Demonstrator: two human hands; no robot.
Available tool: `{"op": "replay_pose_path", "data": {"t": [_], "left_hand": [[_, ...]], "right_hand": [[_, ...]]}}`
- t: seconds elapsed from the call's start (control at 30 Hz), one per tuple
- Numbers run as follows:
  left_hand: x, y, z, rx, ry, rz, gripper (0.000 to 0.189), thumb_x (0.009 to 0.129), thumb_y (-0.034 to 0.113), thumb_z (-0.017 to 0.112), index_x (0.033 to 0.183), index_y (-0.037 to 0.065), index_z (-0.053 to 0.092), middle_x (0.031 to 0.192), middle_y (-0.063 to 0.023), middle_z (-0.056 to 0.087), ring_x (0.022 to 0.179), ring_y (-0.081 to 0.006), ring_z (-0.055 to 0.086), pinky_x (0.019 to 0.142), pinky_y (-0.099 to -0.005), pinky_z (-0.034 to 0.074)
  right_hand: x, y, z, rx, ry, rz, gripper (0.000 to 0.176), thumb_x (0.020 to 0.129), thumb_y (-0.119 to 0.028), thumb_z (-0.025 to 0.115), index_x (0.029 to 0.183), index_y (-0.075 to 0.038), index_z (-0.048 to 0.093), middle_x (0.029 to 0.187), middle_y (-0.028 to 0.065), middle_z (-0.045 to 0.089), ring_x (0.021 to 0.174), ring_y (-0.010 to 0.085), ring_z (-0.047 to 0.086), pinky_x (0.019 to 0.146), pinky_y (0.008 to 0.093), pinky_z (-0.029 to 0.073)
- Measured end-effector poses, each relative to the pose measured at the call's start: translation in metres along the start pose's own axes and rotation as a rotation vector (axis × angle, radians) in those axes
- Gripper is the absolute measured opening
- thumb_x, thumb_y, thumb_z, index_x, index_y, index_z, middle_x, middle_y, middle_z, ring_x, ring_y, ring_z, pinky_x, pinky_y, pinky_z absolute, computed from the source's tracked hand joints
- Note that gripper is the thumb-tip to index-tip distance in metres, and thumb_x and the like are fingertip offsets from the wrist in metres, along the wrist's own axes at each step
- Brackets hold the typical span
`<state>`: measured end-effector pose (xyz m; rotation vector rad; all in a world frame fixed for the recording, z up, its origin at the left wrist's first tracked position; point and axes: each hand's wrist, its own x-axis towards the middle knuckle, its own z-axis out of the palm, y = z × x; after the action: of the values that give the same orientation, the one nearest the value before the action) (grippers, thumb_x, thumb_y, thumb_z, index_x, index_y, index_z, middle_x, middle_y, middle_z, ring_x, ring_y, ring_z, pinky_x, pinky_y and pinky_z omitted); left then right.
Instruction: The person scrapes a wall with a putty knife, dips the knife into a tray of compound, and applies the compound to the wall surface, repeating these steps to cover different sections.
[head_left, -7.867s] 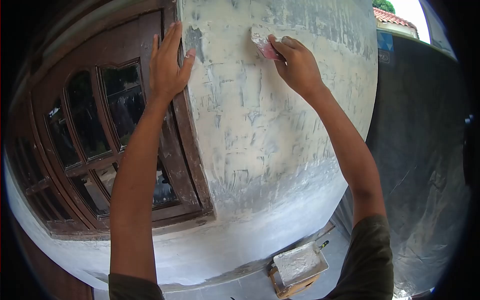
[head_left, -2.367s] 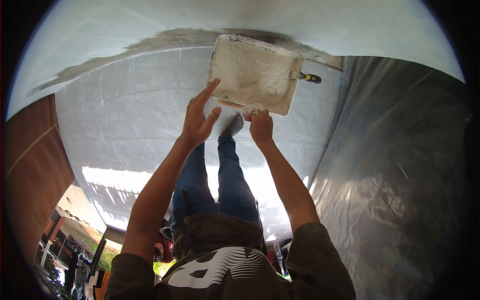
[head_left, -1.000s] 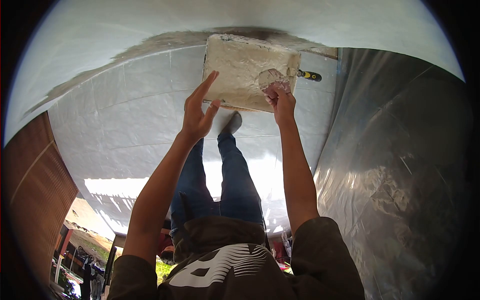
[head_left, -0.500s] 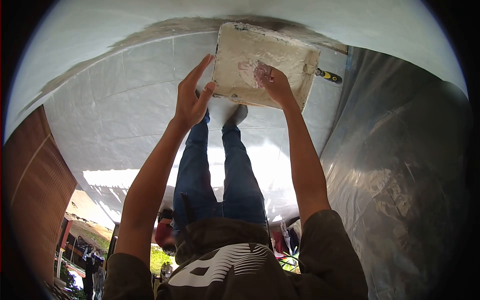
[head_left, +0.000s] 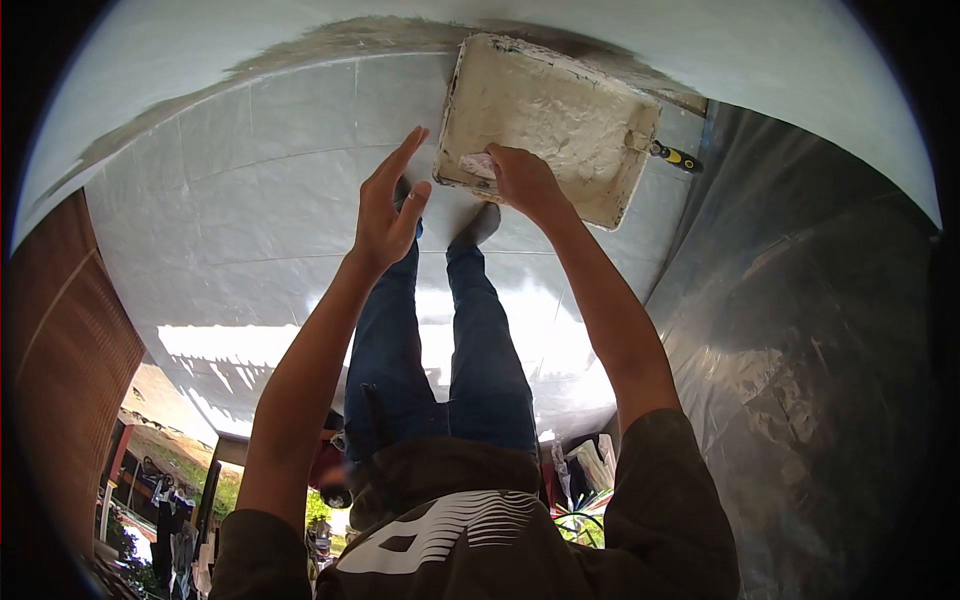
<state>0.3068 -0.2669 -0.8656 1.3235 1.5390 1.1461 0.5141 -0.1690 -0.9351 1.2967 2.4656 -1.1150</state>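
1. Brown panel point(head_left: 75, 310), far left: ridged, well apart from the work. No bearing on the step.
2. Left hand point(head_left: 392, 205): grip spread wide, fingers straight, thumb apart, nothing held. Poised over the floor point(head_left: 250, 200), just beside the left edge of the tray point(head_left: 637, 178); contact with the rim not visible. Probable best use: steadying of the rim in case of sliding under pressure.
3. Spreader point(head_left: 477, 163): flat, pinkish, smeared with pale matter. Located inside the tray, at the near left corner; slant of the blade too small to tell. Suggested handling: edge laid low, pressed evenly along its full width, drawn smoothly through the corner to gather a compact load. Excess best wiped off on the rim.
4. Right hand point(head_left: 527, 185): grip closed around the spreader, fingers curled; exact finger placing partly hidden by the back of the hand. Advisable: firm pinch, loose wrist, knuckles clear of the wet mass.
5. Paste point(head_left: 575, 110): cream, rumpled, spread over most of the tray bottom. Thick by look, hence slow strokes and modest loads, with lumps worked flat.
6. Tool handle point(head_left: 677, 157): black and yellow, jutting outward past the right rim. Worth avoiding with the right forearm, for fear of a knock.
7. Plastic sheet point(head_left: 820, 350), far right: dark, glossy, creased. Best kept free of drips.
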Motion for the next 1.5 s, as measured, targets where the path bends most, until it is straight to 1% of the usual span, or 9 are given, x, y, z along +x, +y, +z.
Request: {"op": "replay_pose_path", "data": {"t": [0.2, 0.27, 0.5, 0.6, 0.77, 0.9, 1.03, 1.2, 1.5], "left_hand": [[-0.005, -0.003, -0.001, 0.0, 0.011, 0.002, 0.06, 0.095, 0.029, 0.055, 0.143, -0.007, 0.045, 0.14, -0.0275, 0.054, 0.135, -0.0399, 0.049, 0.112, -0.0441, 0.035], [-0.007, -0.003, -0.002, 0.003, 0.013, 0.004, 0.06, 0.095, 0.029, 0.055, 0.142, -0.007, 0.045, 0.14, -0.0276, 0.054, 0.135, -0.04, 0.049, 0.112, -0.0442, 0.036], [-0.013, -0.003, 0.001, -0.004, 0.025, -0.017, 0.06, 0.095, 0.029, 0.054, 0.142, -0.008, 0.045, 0.14, -0.0277, 0.054, 0.134, -0.0401, 0.049, 0.112, -0.0442, 0.036], [-0.015, -0.003, 0.001, -0.001, 0.027, -0.014, 0.06, 0.096, 0.029, 0.054, 0.143, -0.008, 0.044, 0.14, -0.0276, 0.054, 0.134, -0.0399, 0.049, 0.112, -0.0442, 0.036], [-0.017, -0.004, 0.001, -0.012, 0.033, -0.008, 0.06, 0.096, 0.029, 0.055, 0.143, -0.008, 0.044, 0.14, -0.0275, 0.054, 0.135, -0.0397, 0.049, 0.113, -0.0445, 0.035], [-0.019, -0.005, 0.006, -0.001, 0.034, -0.011, 0.06, 0.096, 0.029, 0.055, 0.142, -0.008, 0.044, 0.14, -0.0275, 0.054, 0.135, -0.0394, 0.049, 0.113, -0.0446, 0.035], [-0.022, -0.004, 0.009, 0.008, 0.024, -0.01, 0.06, 0.096, 0.029, 0.055, 0.142, -0.007, 0.045, 0.139, -0.0271, 0.054, 0.134, -0.0394, 0.049, 0.112, -0.0445, 0.035], [-0.023, -0.003, 0.009, 0.004, 0.012, -0.006, 0.06, 0.096, 0.028, 0.055, 0.143, -0.007, 0.044, 0.139, -0.0271, 0.054, 0.134, -0.0394, 0.05, 0.112, -0.0446, 0.036], [-0.026, 0.0, 0.016, 0.008, 0.004, -0.006, 0.06, 0.095, 0.028, 0.056, 0.143, -0.007, 0.044, 0.139, -0.0276, 0.055, 0.134, -0.0395, 0.05, 0.112, -0.0443, 0.035]], "right_hand": [[0.015, -0.007, 0.003, -0.081, -0.007, -0.093, 0.019, 0.082, -0.007, 0.06, 0.101, -0.004, 0.061, 0.085, 0.0169, 0.07, 0.086, 0.0368, 0.069, 0.074, 0.0462, 0.054], [0.019, -0.011, 0.002, -0.114, -0.063, -0.155, 0.02, 0.088, -0.007, 0.057, 0.108, -0.005, 0.063, 0.09, 0.0179, 0.07, 0.088, 0.0368, 0.069, 0.075, 0.0467, 0.054], [0.033, -0.015, -0.006, -0.152, -0.197, -0.159, 0.027, 0.084, -0.007, 0.06, 0.111, -0.008, 0.065, 0.096, 0.0156, 0.072, 0.095, 0.0327, 0.069, 0.081, 0.0452, 0.055], [0.037, -0.003, -0.016, -0.047, -0.249, -0.068, 0.025, 0.087, -0.008, 0.057, 0.11, -0.009, 0.065, 0.101, 0.0177, 0.071, 0.098, 0.0341, 0.068, 0.083, 0.0463, 0.054], [0.024, 0.026, -0.048, 0.002, -0.123, 0.106, 0.027, 0.093, -0.012, 0.053, 0.117, -0.003, 0.062, 0.099, 0.0226, 0.07, 0.092, 0.0402, 0.067, 0.078, 0.0472, 0.051], [0.003, 0.042, -0.041, 0.112, 0.014, 0.159, 0.024, 0.094, -0.013, 0.053, 0.112, -0.001, 0.059, 0.095, 0.0234, 0.069, 0.091, 0.0412, 0.066, 0.078, 0.0491, 0.051], [-0.012, 0.038, -0.03, 0.006, 0.026, 0.166, 0.022, 0.094, -0.013, 0.053, 0.112, -0.001, 0.059, 0.097, 0.0235, 0.068, 0.094, 0.0424, 0.066, 0.079, 0.0507, 0.05], [-0.021, 0.038, -0.011, -0.017, -0.109, 0.183, 0.022, 0.094, -0.013, 0.054, 0.113, -0.002, 0.058, 0.1, 0.0235, 0.068, 0.095, 0.0425, 0.065, 0.08, 0.0514, 0.049], [-0.024, 0.044, -0.027, 0.068, -0.019, 0.151, 0.023, 0.094, -0.015, 0.055, 0.114, -0.004, 0.06, 0.097, 0.0228, 0.069, 0.093, 0.0418, 0.066, 0.079, 0.0502, 0.05]]}}
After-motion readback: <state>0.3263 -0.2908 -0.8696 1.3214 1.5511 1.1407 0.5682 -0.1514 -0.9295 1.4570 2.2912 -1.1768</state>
